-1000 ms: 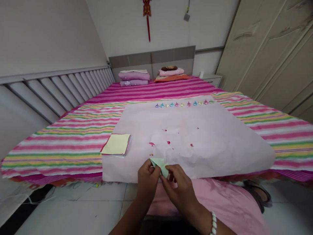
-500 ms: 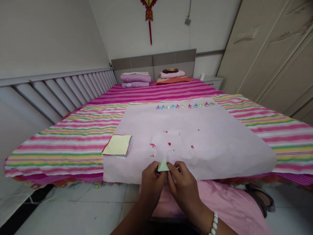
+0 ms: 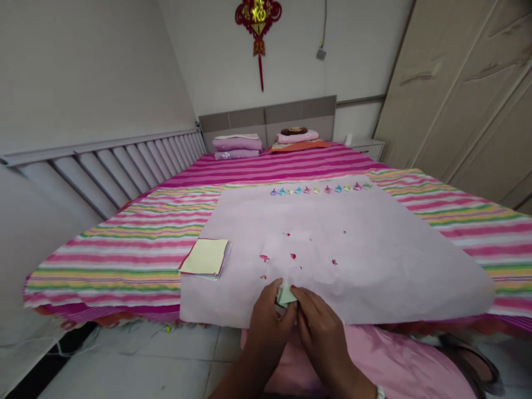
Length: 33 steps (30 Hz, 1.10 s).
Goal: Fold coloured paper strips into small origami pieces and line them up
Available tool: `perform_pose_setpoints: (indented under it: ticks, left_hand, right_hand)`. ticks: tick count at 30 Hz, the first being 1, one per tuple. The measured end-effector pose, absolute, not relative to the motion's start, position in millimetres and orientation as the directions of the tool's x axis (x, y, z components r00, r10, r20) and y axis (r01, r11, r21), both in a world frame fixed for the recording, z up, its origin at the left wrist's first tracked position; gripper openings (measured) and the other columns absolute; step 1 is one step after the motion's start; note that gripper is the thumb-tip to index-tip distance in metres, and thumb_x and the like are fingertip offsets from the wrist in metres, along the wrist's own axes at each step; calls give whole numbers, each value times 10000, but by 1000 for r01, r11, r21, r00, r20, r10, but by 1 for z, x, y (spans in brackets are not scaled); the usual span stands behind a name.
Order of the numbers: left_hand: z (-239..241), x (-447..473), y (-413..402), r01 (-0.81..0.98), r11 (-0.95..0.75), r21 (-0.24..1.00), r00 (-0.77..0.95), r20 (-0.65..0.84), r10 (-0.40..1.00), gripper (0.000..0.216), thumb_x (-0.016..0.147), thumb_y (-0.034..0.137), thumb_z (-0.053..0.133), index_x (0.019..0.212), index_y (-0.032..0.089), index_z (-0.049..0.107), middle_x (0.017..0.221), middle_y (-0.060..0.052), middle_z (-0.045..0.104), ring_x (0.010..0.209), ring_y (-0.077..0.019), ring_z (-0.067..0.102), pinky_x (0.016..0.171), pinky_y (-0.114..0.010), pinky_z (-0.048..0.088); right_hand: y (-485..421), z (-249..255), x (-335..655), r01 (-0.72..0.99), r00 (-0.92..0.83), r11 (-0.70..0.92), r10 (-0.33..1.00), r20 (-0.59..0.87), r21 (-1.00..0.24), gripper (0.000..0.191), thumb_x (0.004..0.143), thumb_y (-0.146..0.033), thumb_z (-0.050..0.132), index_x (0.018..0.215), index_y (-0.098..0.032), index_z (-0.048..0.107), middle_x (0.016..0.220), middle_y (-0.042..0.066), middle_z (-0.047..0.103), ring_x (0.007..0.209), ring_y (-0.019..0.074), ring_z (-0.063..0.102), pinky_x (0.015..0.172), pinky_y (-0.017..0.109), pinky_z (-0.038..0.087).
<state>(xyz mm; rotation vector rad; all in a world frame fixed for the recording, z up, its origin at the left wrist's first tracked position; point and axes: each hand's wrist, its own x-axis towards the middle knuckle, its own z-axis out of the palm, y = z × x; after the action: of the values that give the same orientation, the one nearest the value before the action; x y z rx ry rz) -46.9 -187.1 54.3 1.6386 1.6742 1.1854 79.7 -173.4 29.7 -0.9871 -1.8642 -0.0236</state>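
Between my two hands is a small piece of pale green folded paper (image 3: 286, 296), held over the near edge of a large white sheet (image 3: 374, 260). My left hand (image 3: 268, 318) grips its left side with thumb and fingers. On the right side, my right hand (image 3: 320, 324) pinches the paper, its fingertips close to the left thumb. Part of the folded shape is hidden behind the fingers. A row of small folded paper pieces (image 3: 317, 190) in several colours lines the far edge of the sheet.
A stack of square paper (image 3: 204, 257), pale yellow on top, lies at the sheet's left edge. The sheet covers a striped bed (image 3: 120, 249) and carries small red printed marks. Folded bedding (image 3: 236, 145) sits by the headboard (image 3: 245, 119). A railing (image 3: 137, 172) runs along the left.
The view has tilted up slightly, so everything sits lower in the picture. The green paper has turned in my fingers, and my left fingers have shifted around its left side.
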Motion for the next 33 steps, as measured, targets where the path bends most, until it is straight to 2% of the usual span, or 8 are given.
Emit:
perform_pose_setpoints:
  ticks: [6,9,14,17,20,22,29,33]
  left_hand:
    - [53,-59,-185,616,-311,724,78,337,938,421,871,310,521,1278,200,519,1384,-132,483,1290,-270,430,1067,-473,359]
    - [70,-67,-184,546,-367,753,194,313,930,386,892,315,497,1258,198,538,1269,-131,539,1174,-243,508,1002,-410,420]
    - [98,-79,-181,511,-381,771,307,251,918,237,882,323,526,1030,206,669,943,-68,579,849,-185,550,708,-279,459]
    - [105,-85,-179,497,-327,804,299,195,934,336,823,326,618,1136,205,618,824,-18,555,727,-150,513,673,-261,440]
    - [112,-89,-177,450,-282,847,296,156,942,675,766,309,685,1372,232,399,879,-5,544,703,-127,510,670,-253,455]
    - [118,-92,-176,444,-312,840,341,164,926,751,751,304,703,1409,266,344,910,-6,544,711,-122,516,679,-253,463]
    - [139,-94,-174,420,-419,805,471,201,859,343,852,302,575,1192,282,615,1013,-65,605,784,-146,573,698,-268,482]
    - [140,-96,-176,411,-400,819,483,176,858,262,838,232,574,1078,253,677,980,-56,627,724,-125,585,679,-240,480]
  right_hand:
    - [-167,43,87,463,-215,621,771,599,-633,385,881,-109,436,1226,-190,584,1079,116,712,938,235,689,778,388,585]
    - [-165,57,92,340,-269,528,847,458,-778,386,901,-154,455,1273,-199,547,1105,104,710,950,225,688,825,392,560]
    - [-162,77,98,108,-381,364,875,300,-925,336,892,-160,494,1205,-217,603,1075,74,708,948,198,668,841,361,534]
    - [-160,85,101,-23,-444,245,866,230,-969,341,897,-202,497,1225,-223,587,1007,55,702,924,185,661,822,357,530]
    - [-158,91,104,-94,-496,143,852,170,-985,379,882,-231,515,1258,-207,554,860,25,677,769,153,657,711,312,530]
    - [-157,94,106,-104,-514,115,844,152,-988,405,865,-216,525,1269,-195,539,783,3,652,689,132,631,656,284,510]
    - [-157,98,110,-133,-563,46,819,113,-990,503,813,-175,537,1313,-201,487,716,-33,633,615,111,578,589,254,472]
    - [-157,100,111,-130,-575,1,815,76,-991,509,799,-186,549,1305,-205,498,693,-42,640,605,108,583,604,258,475]
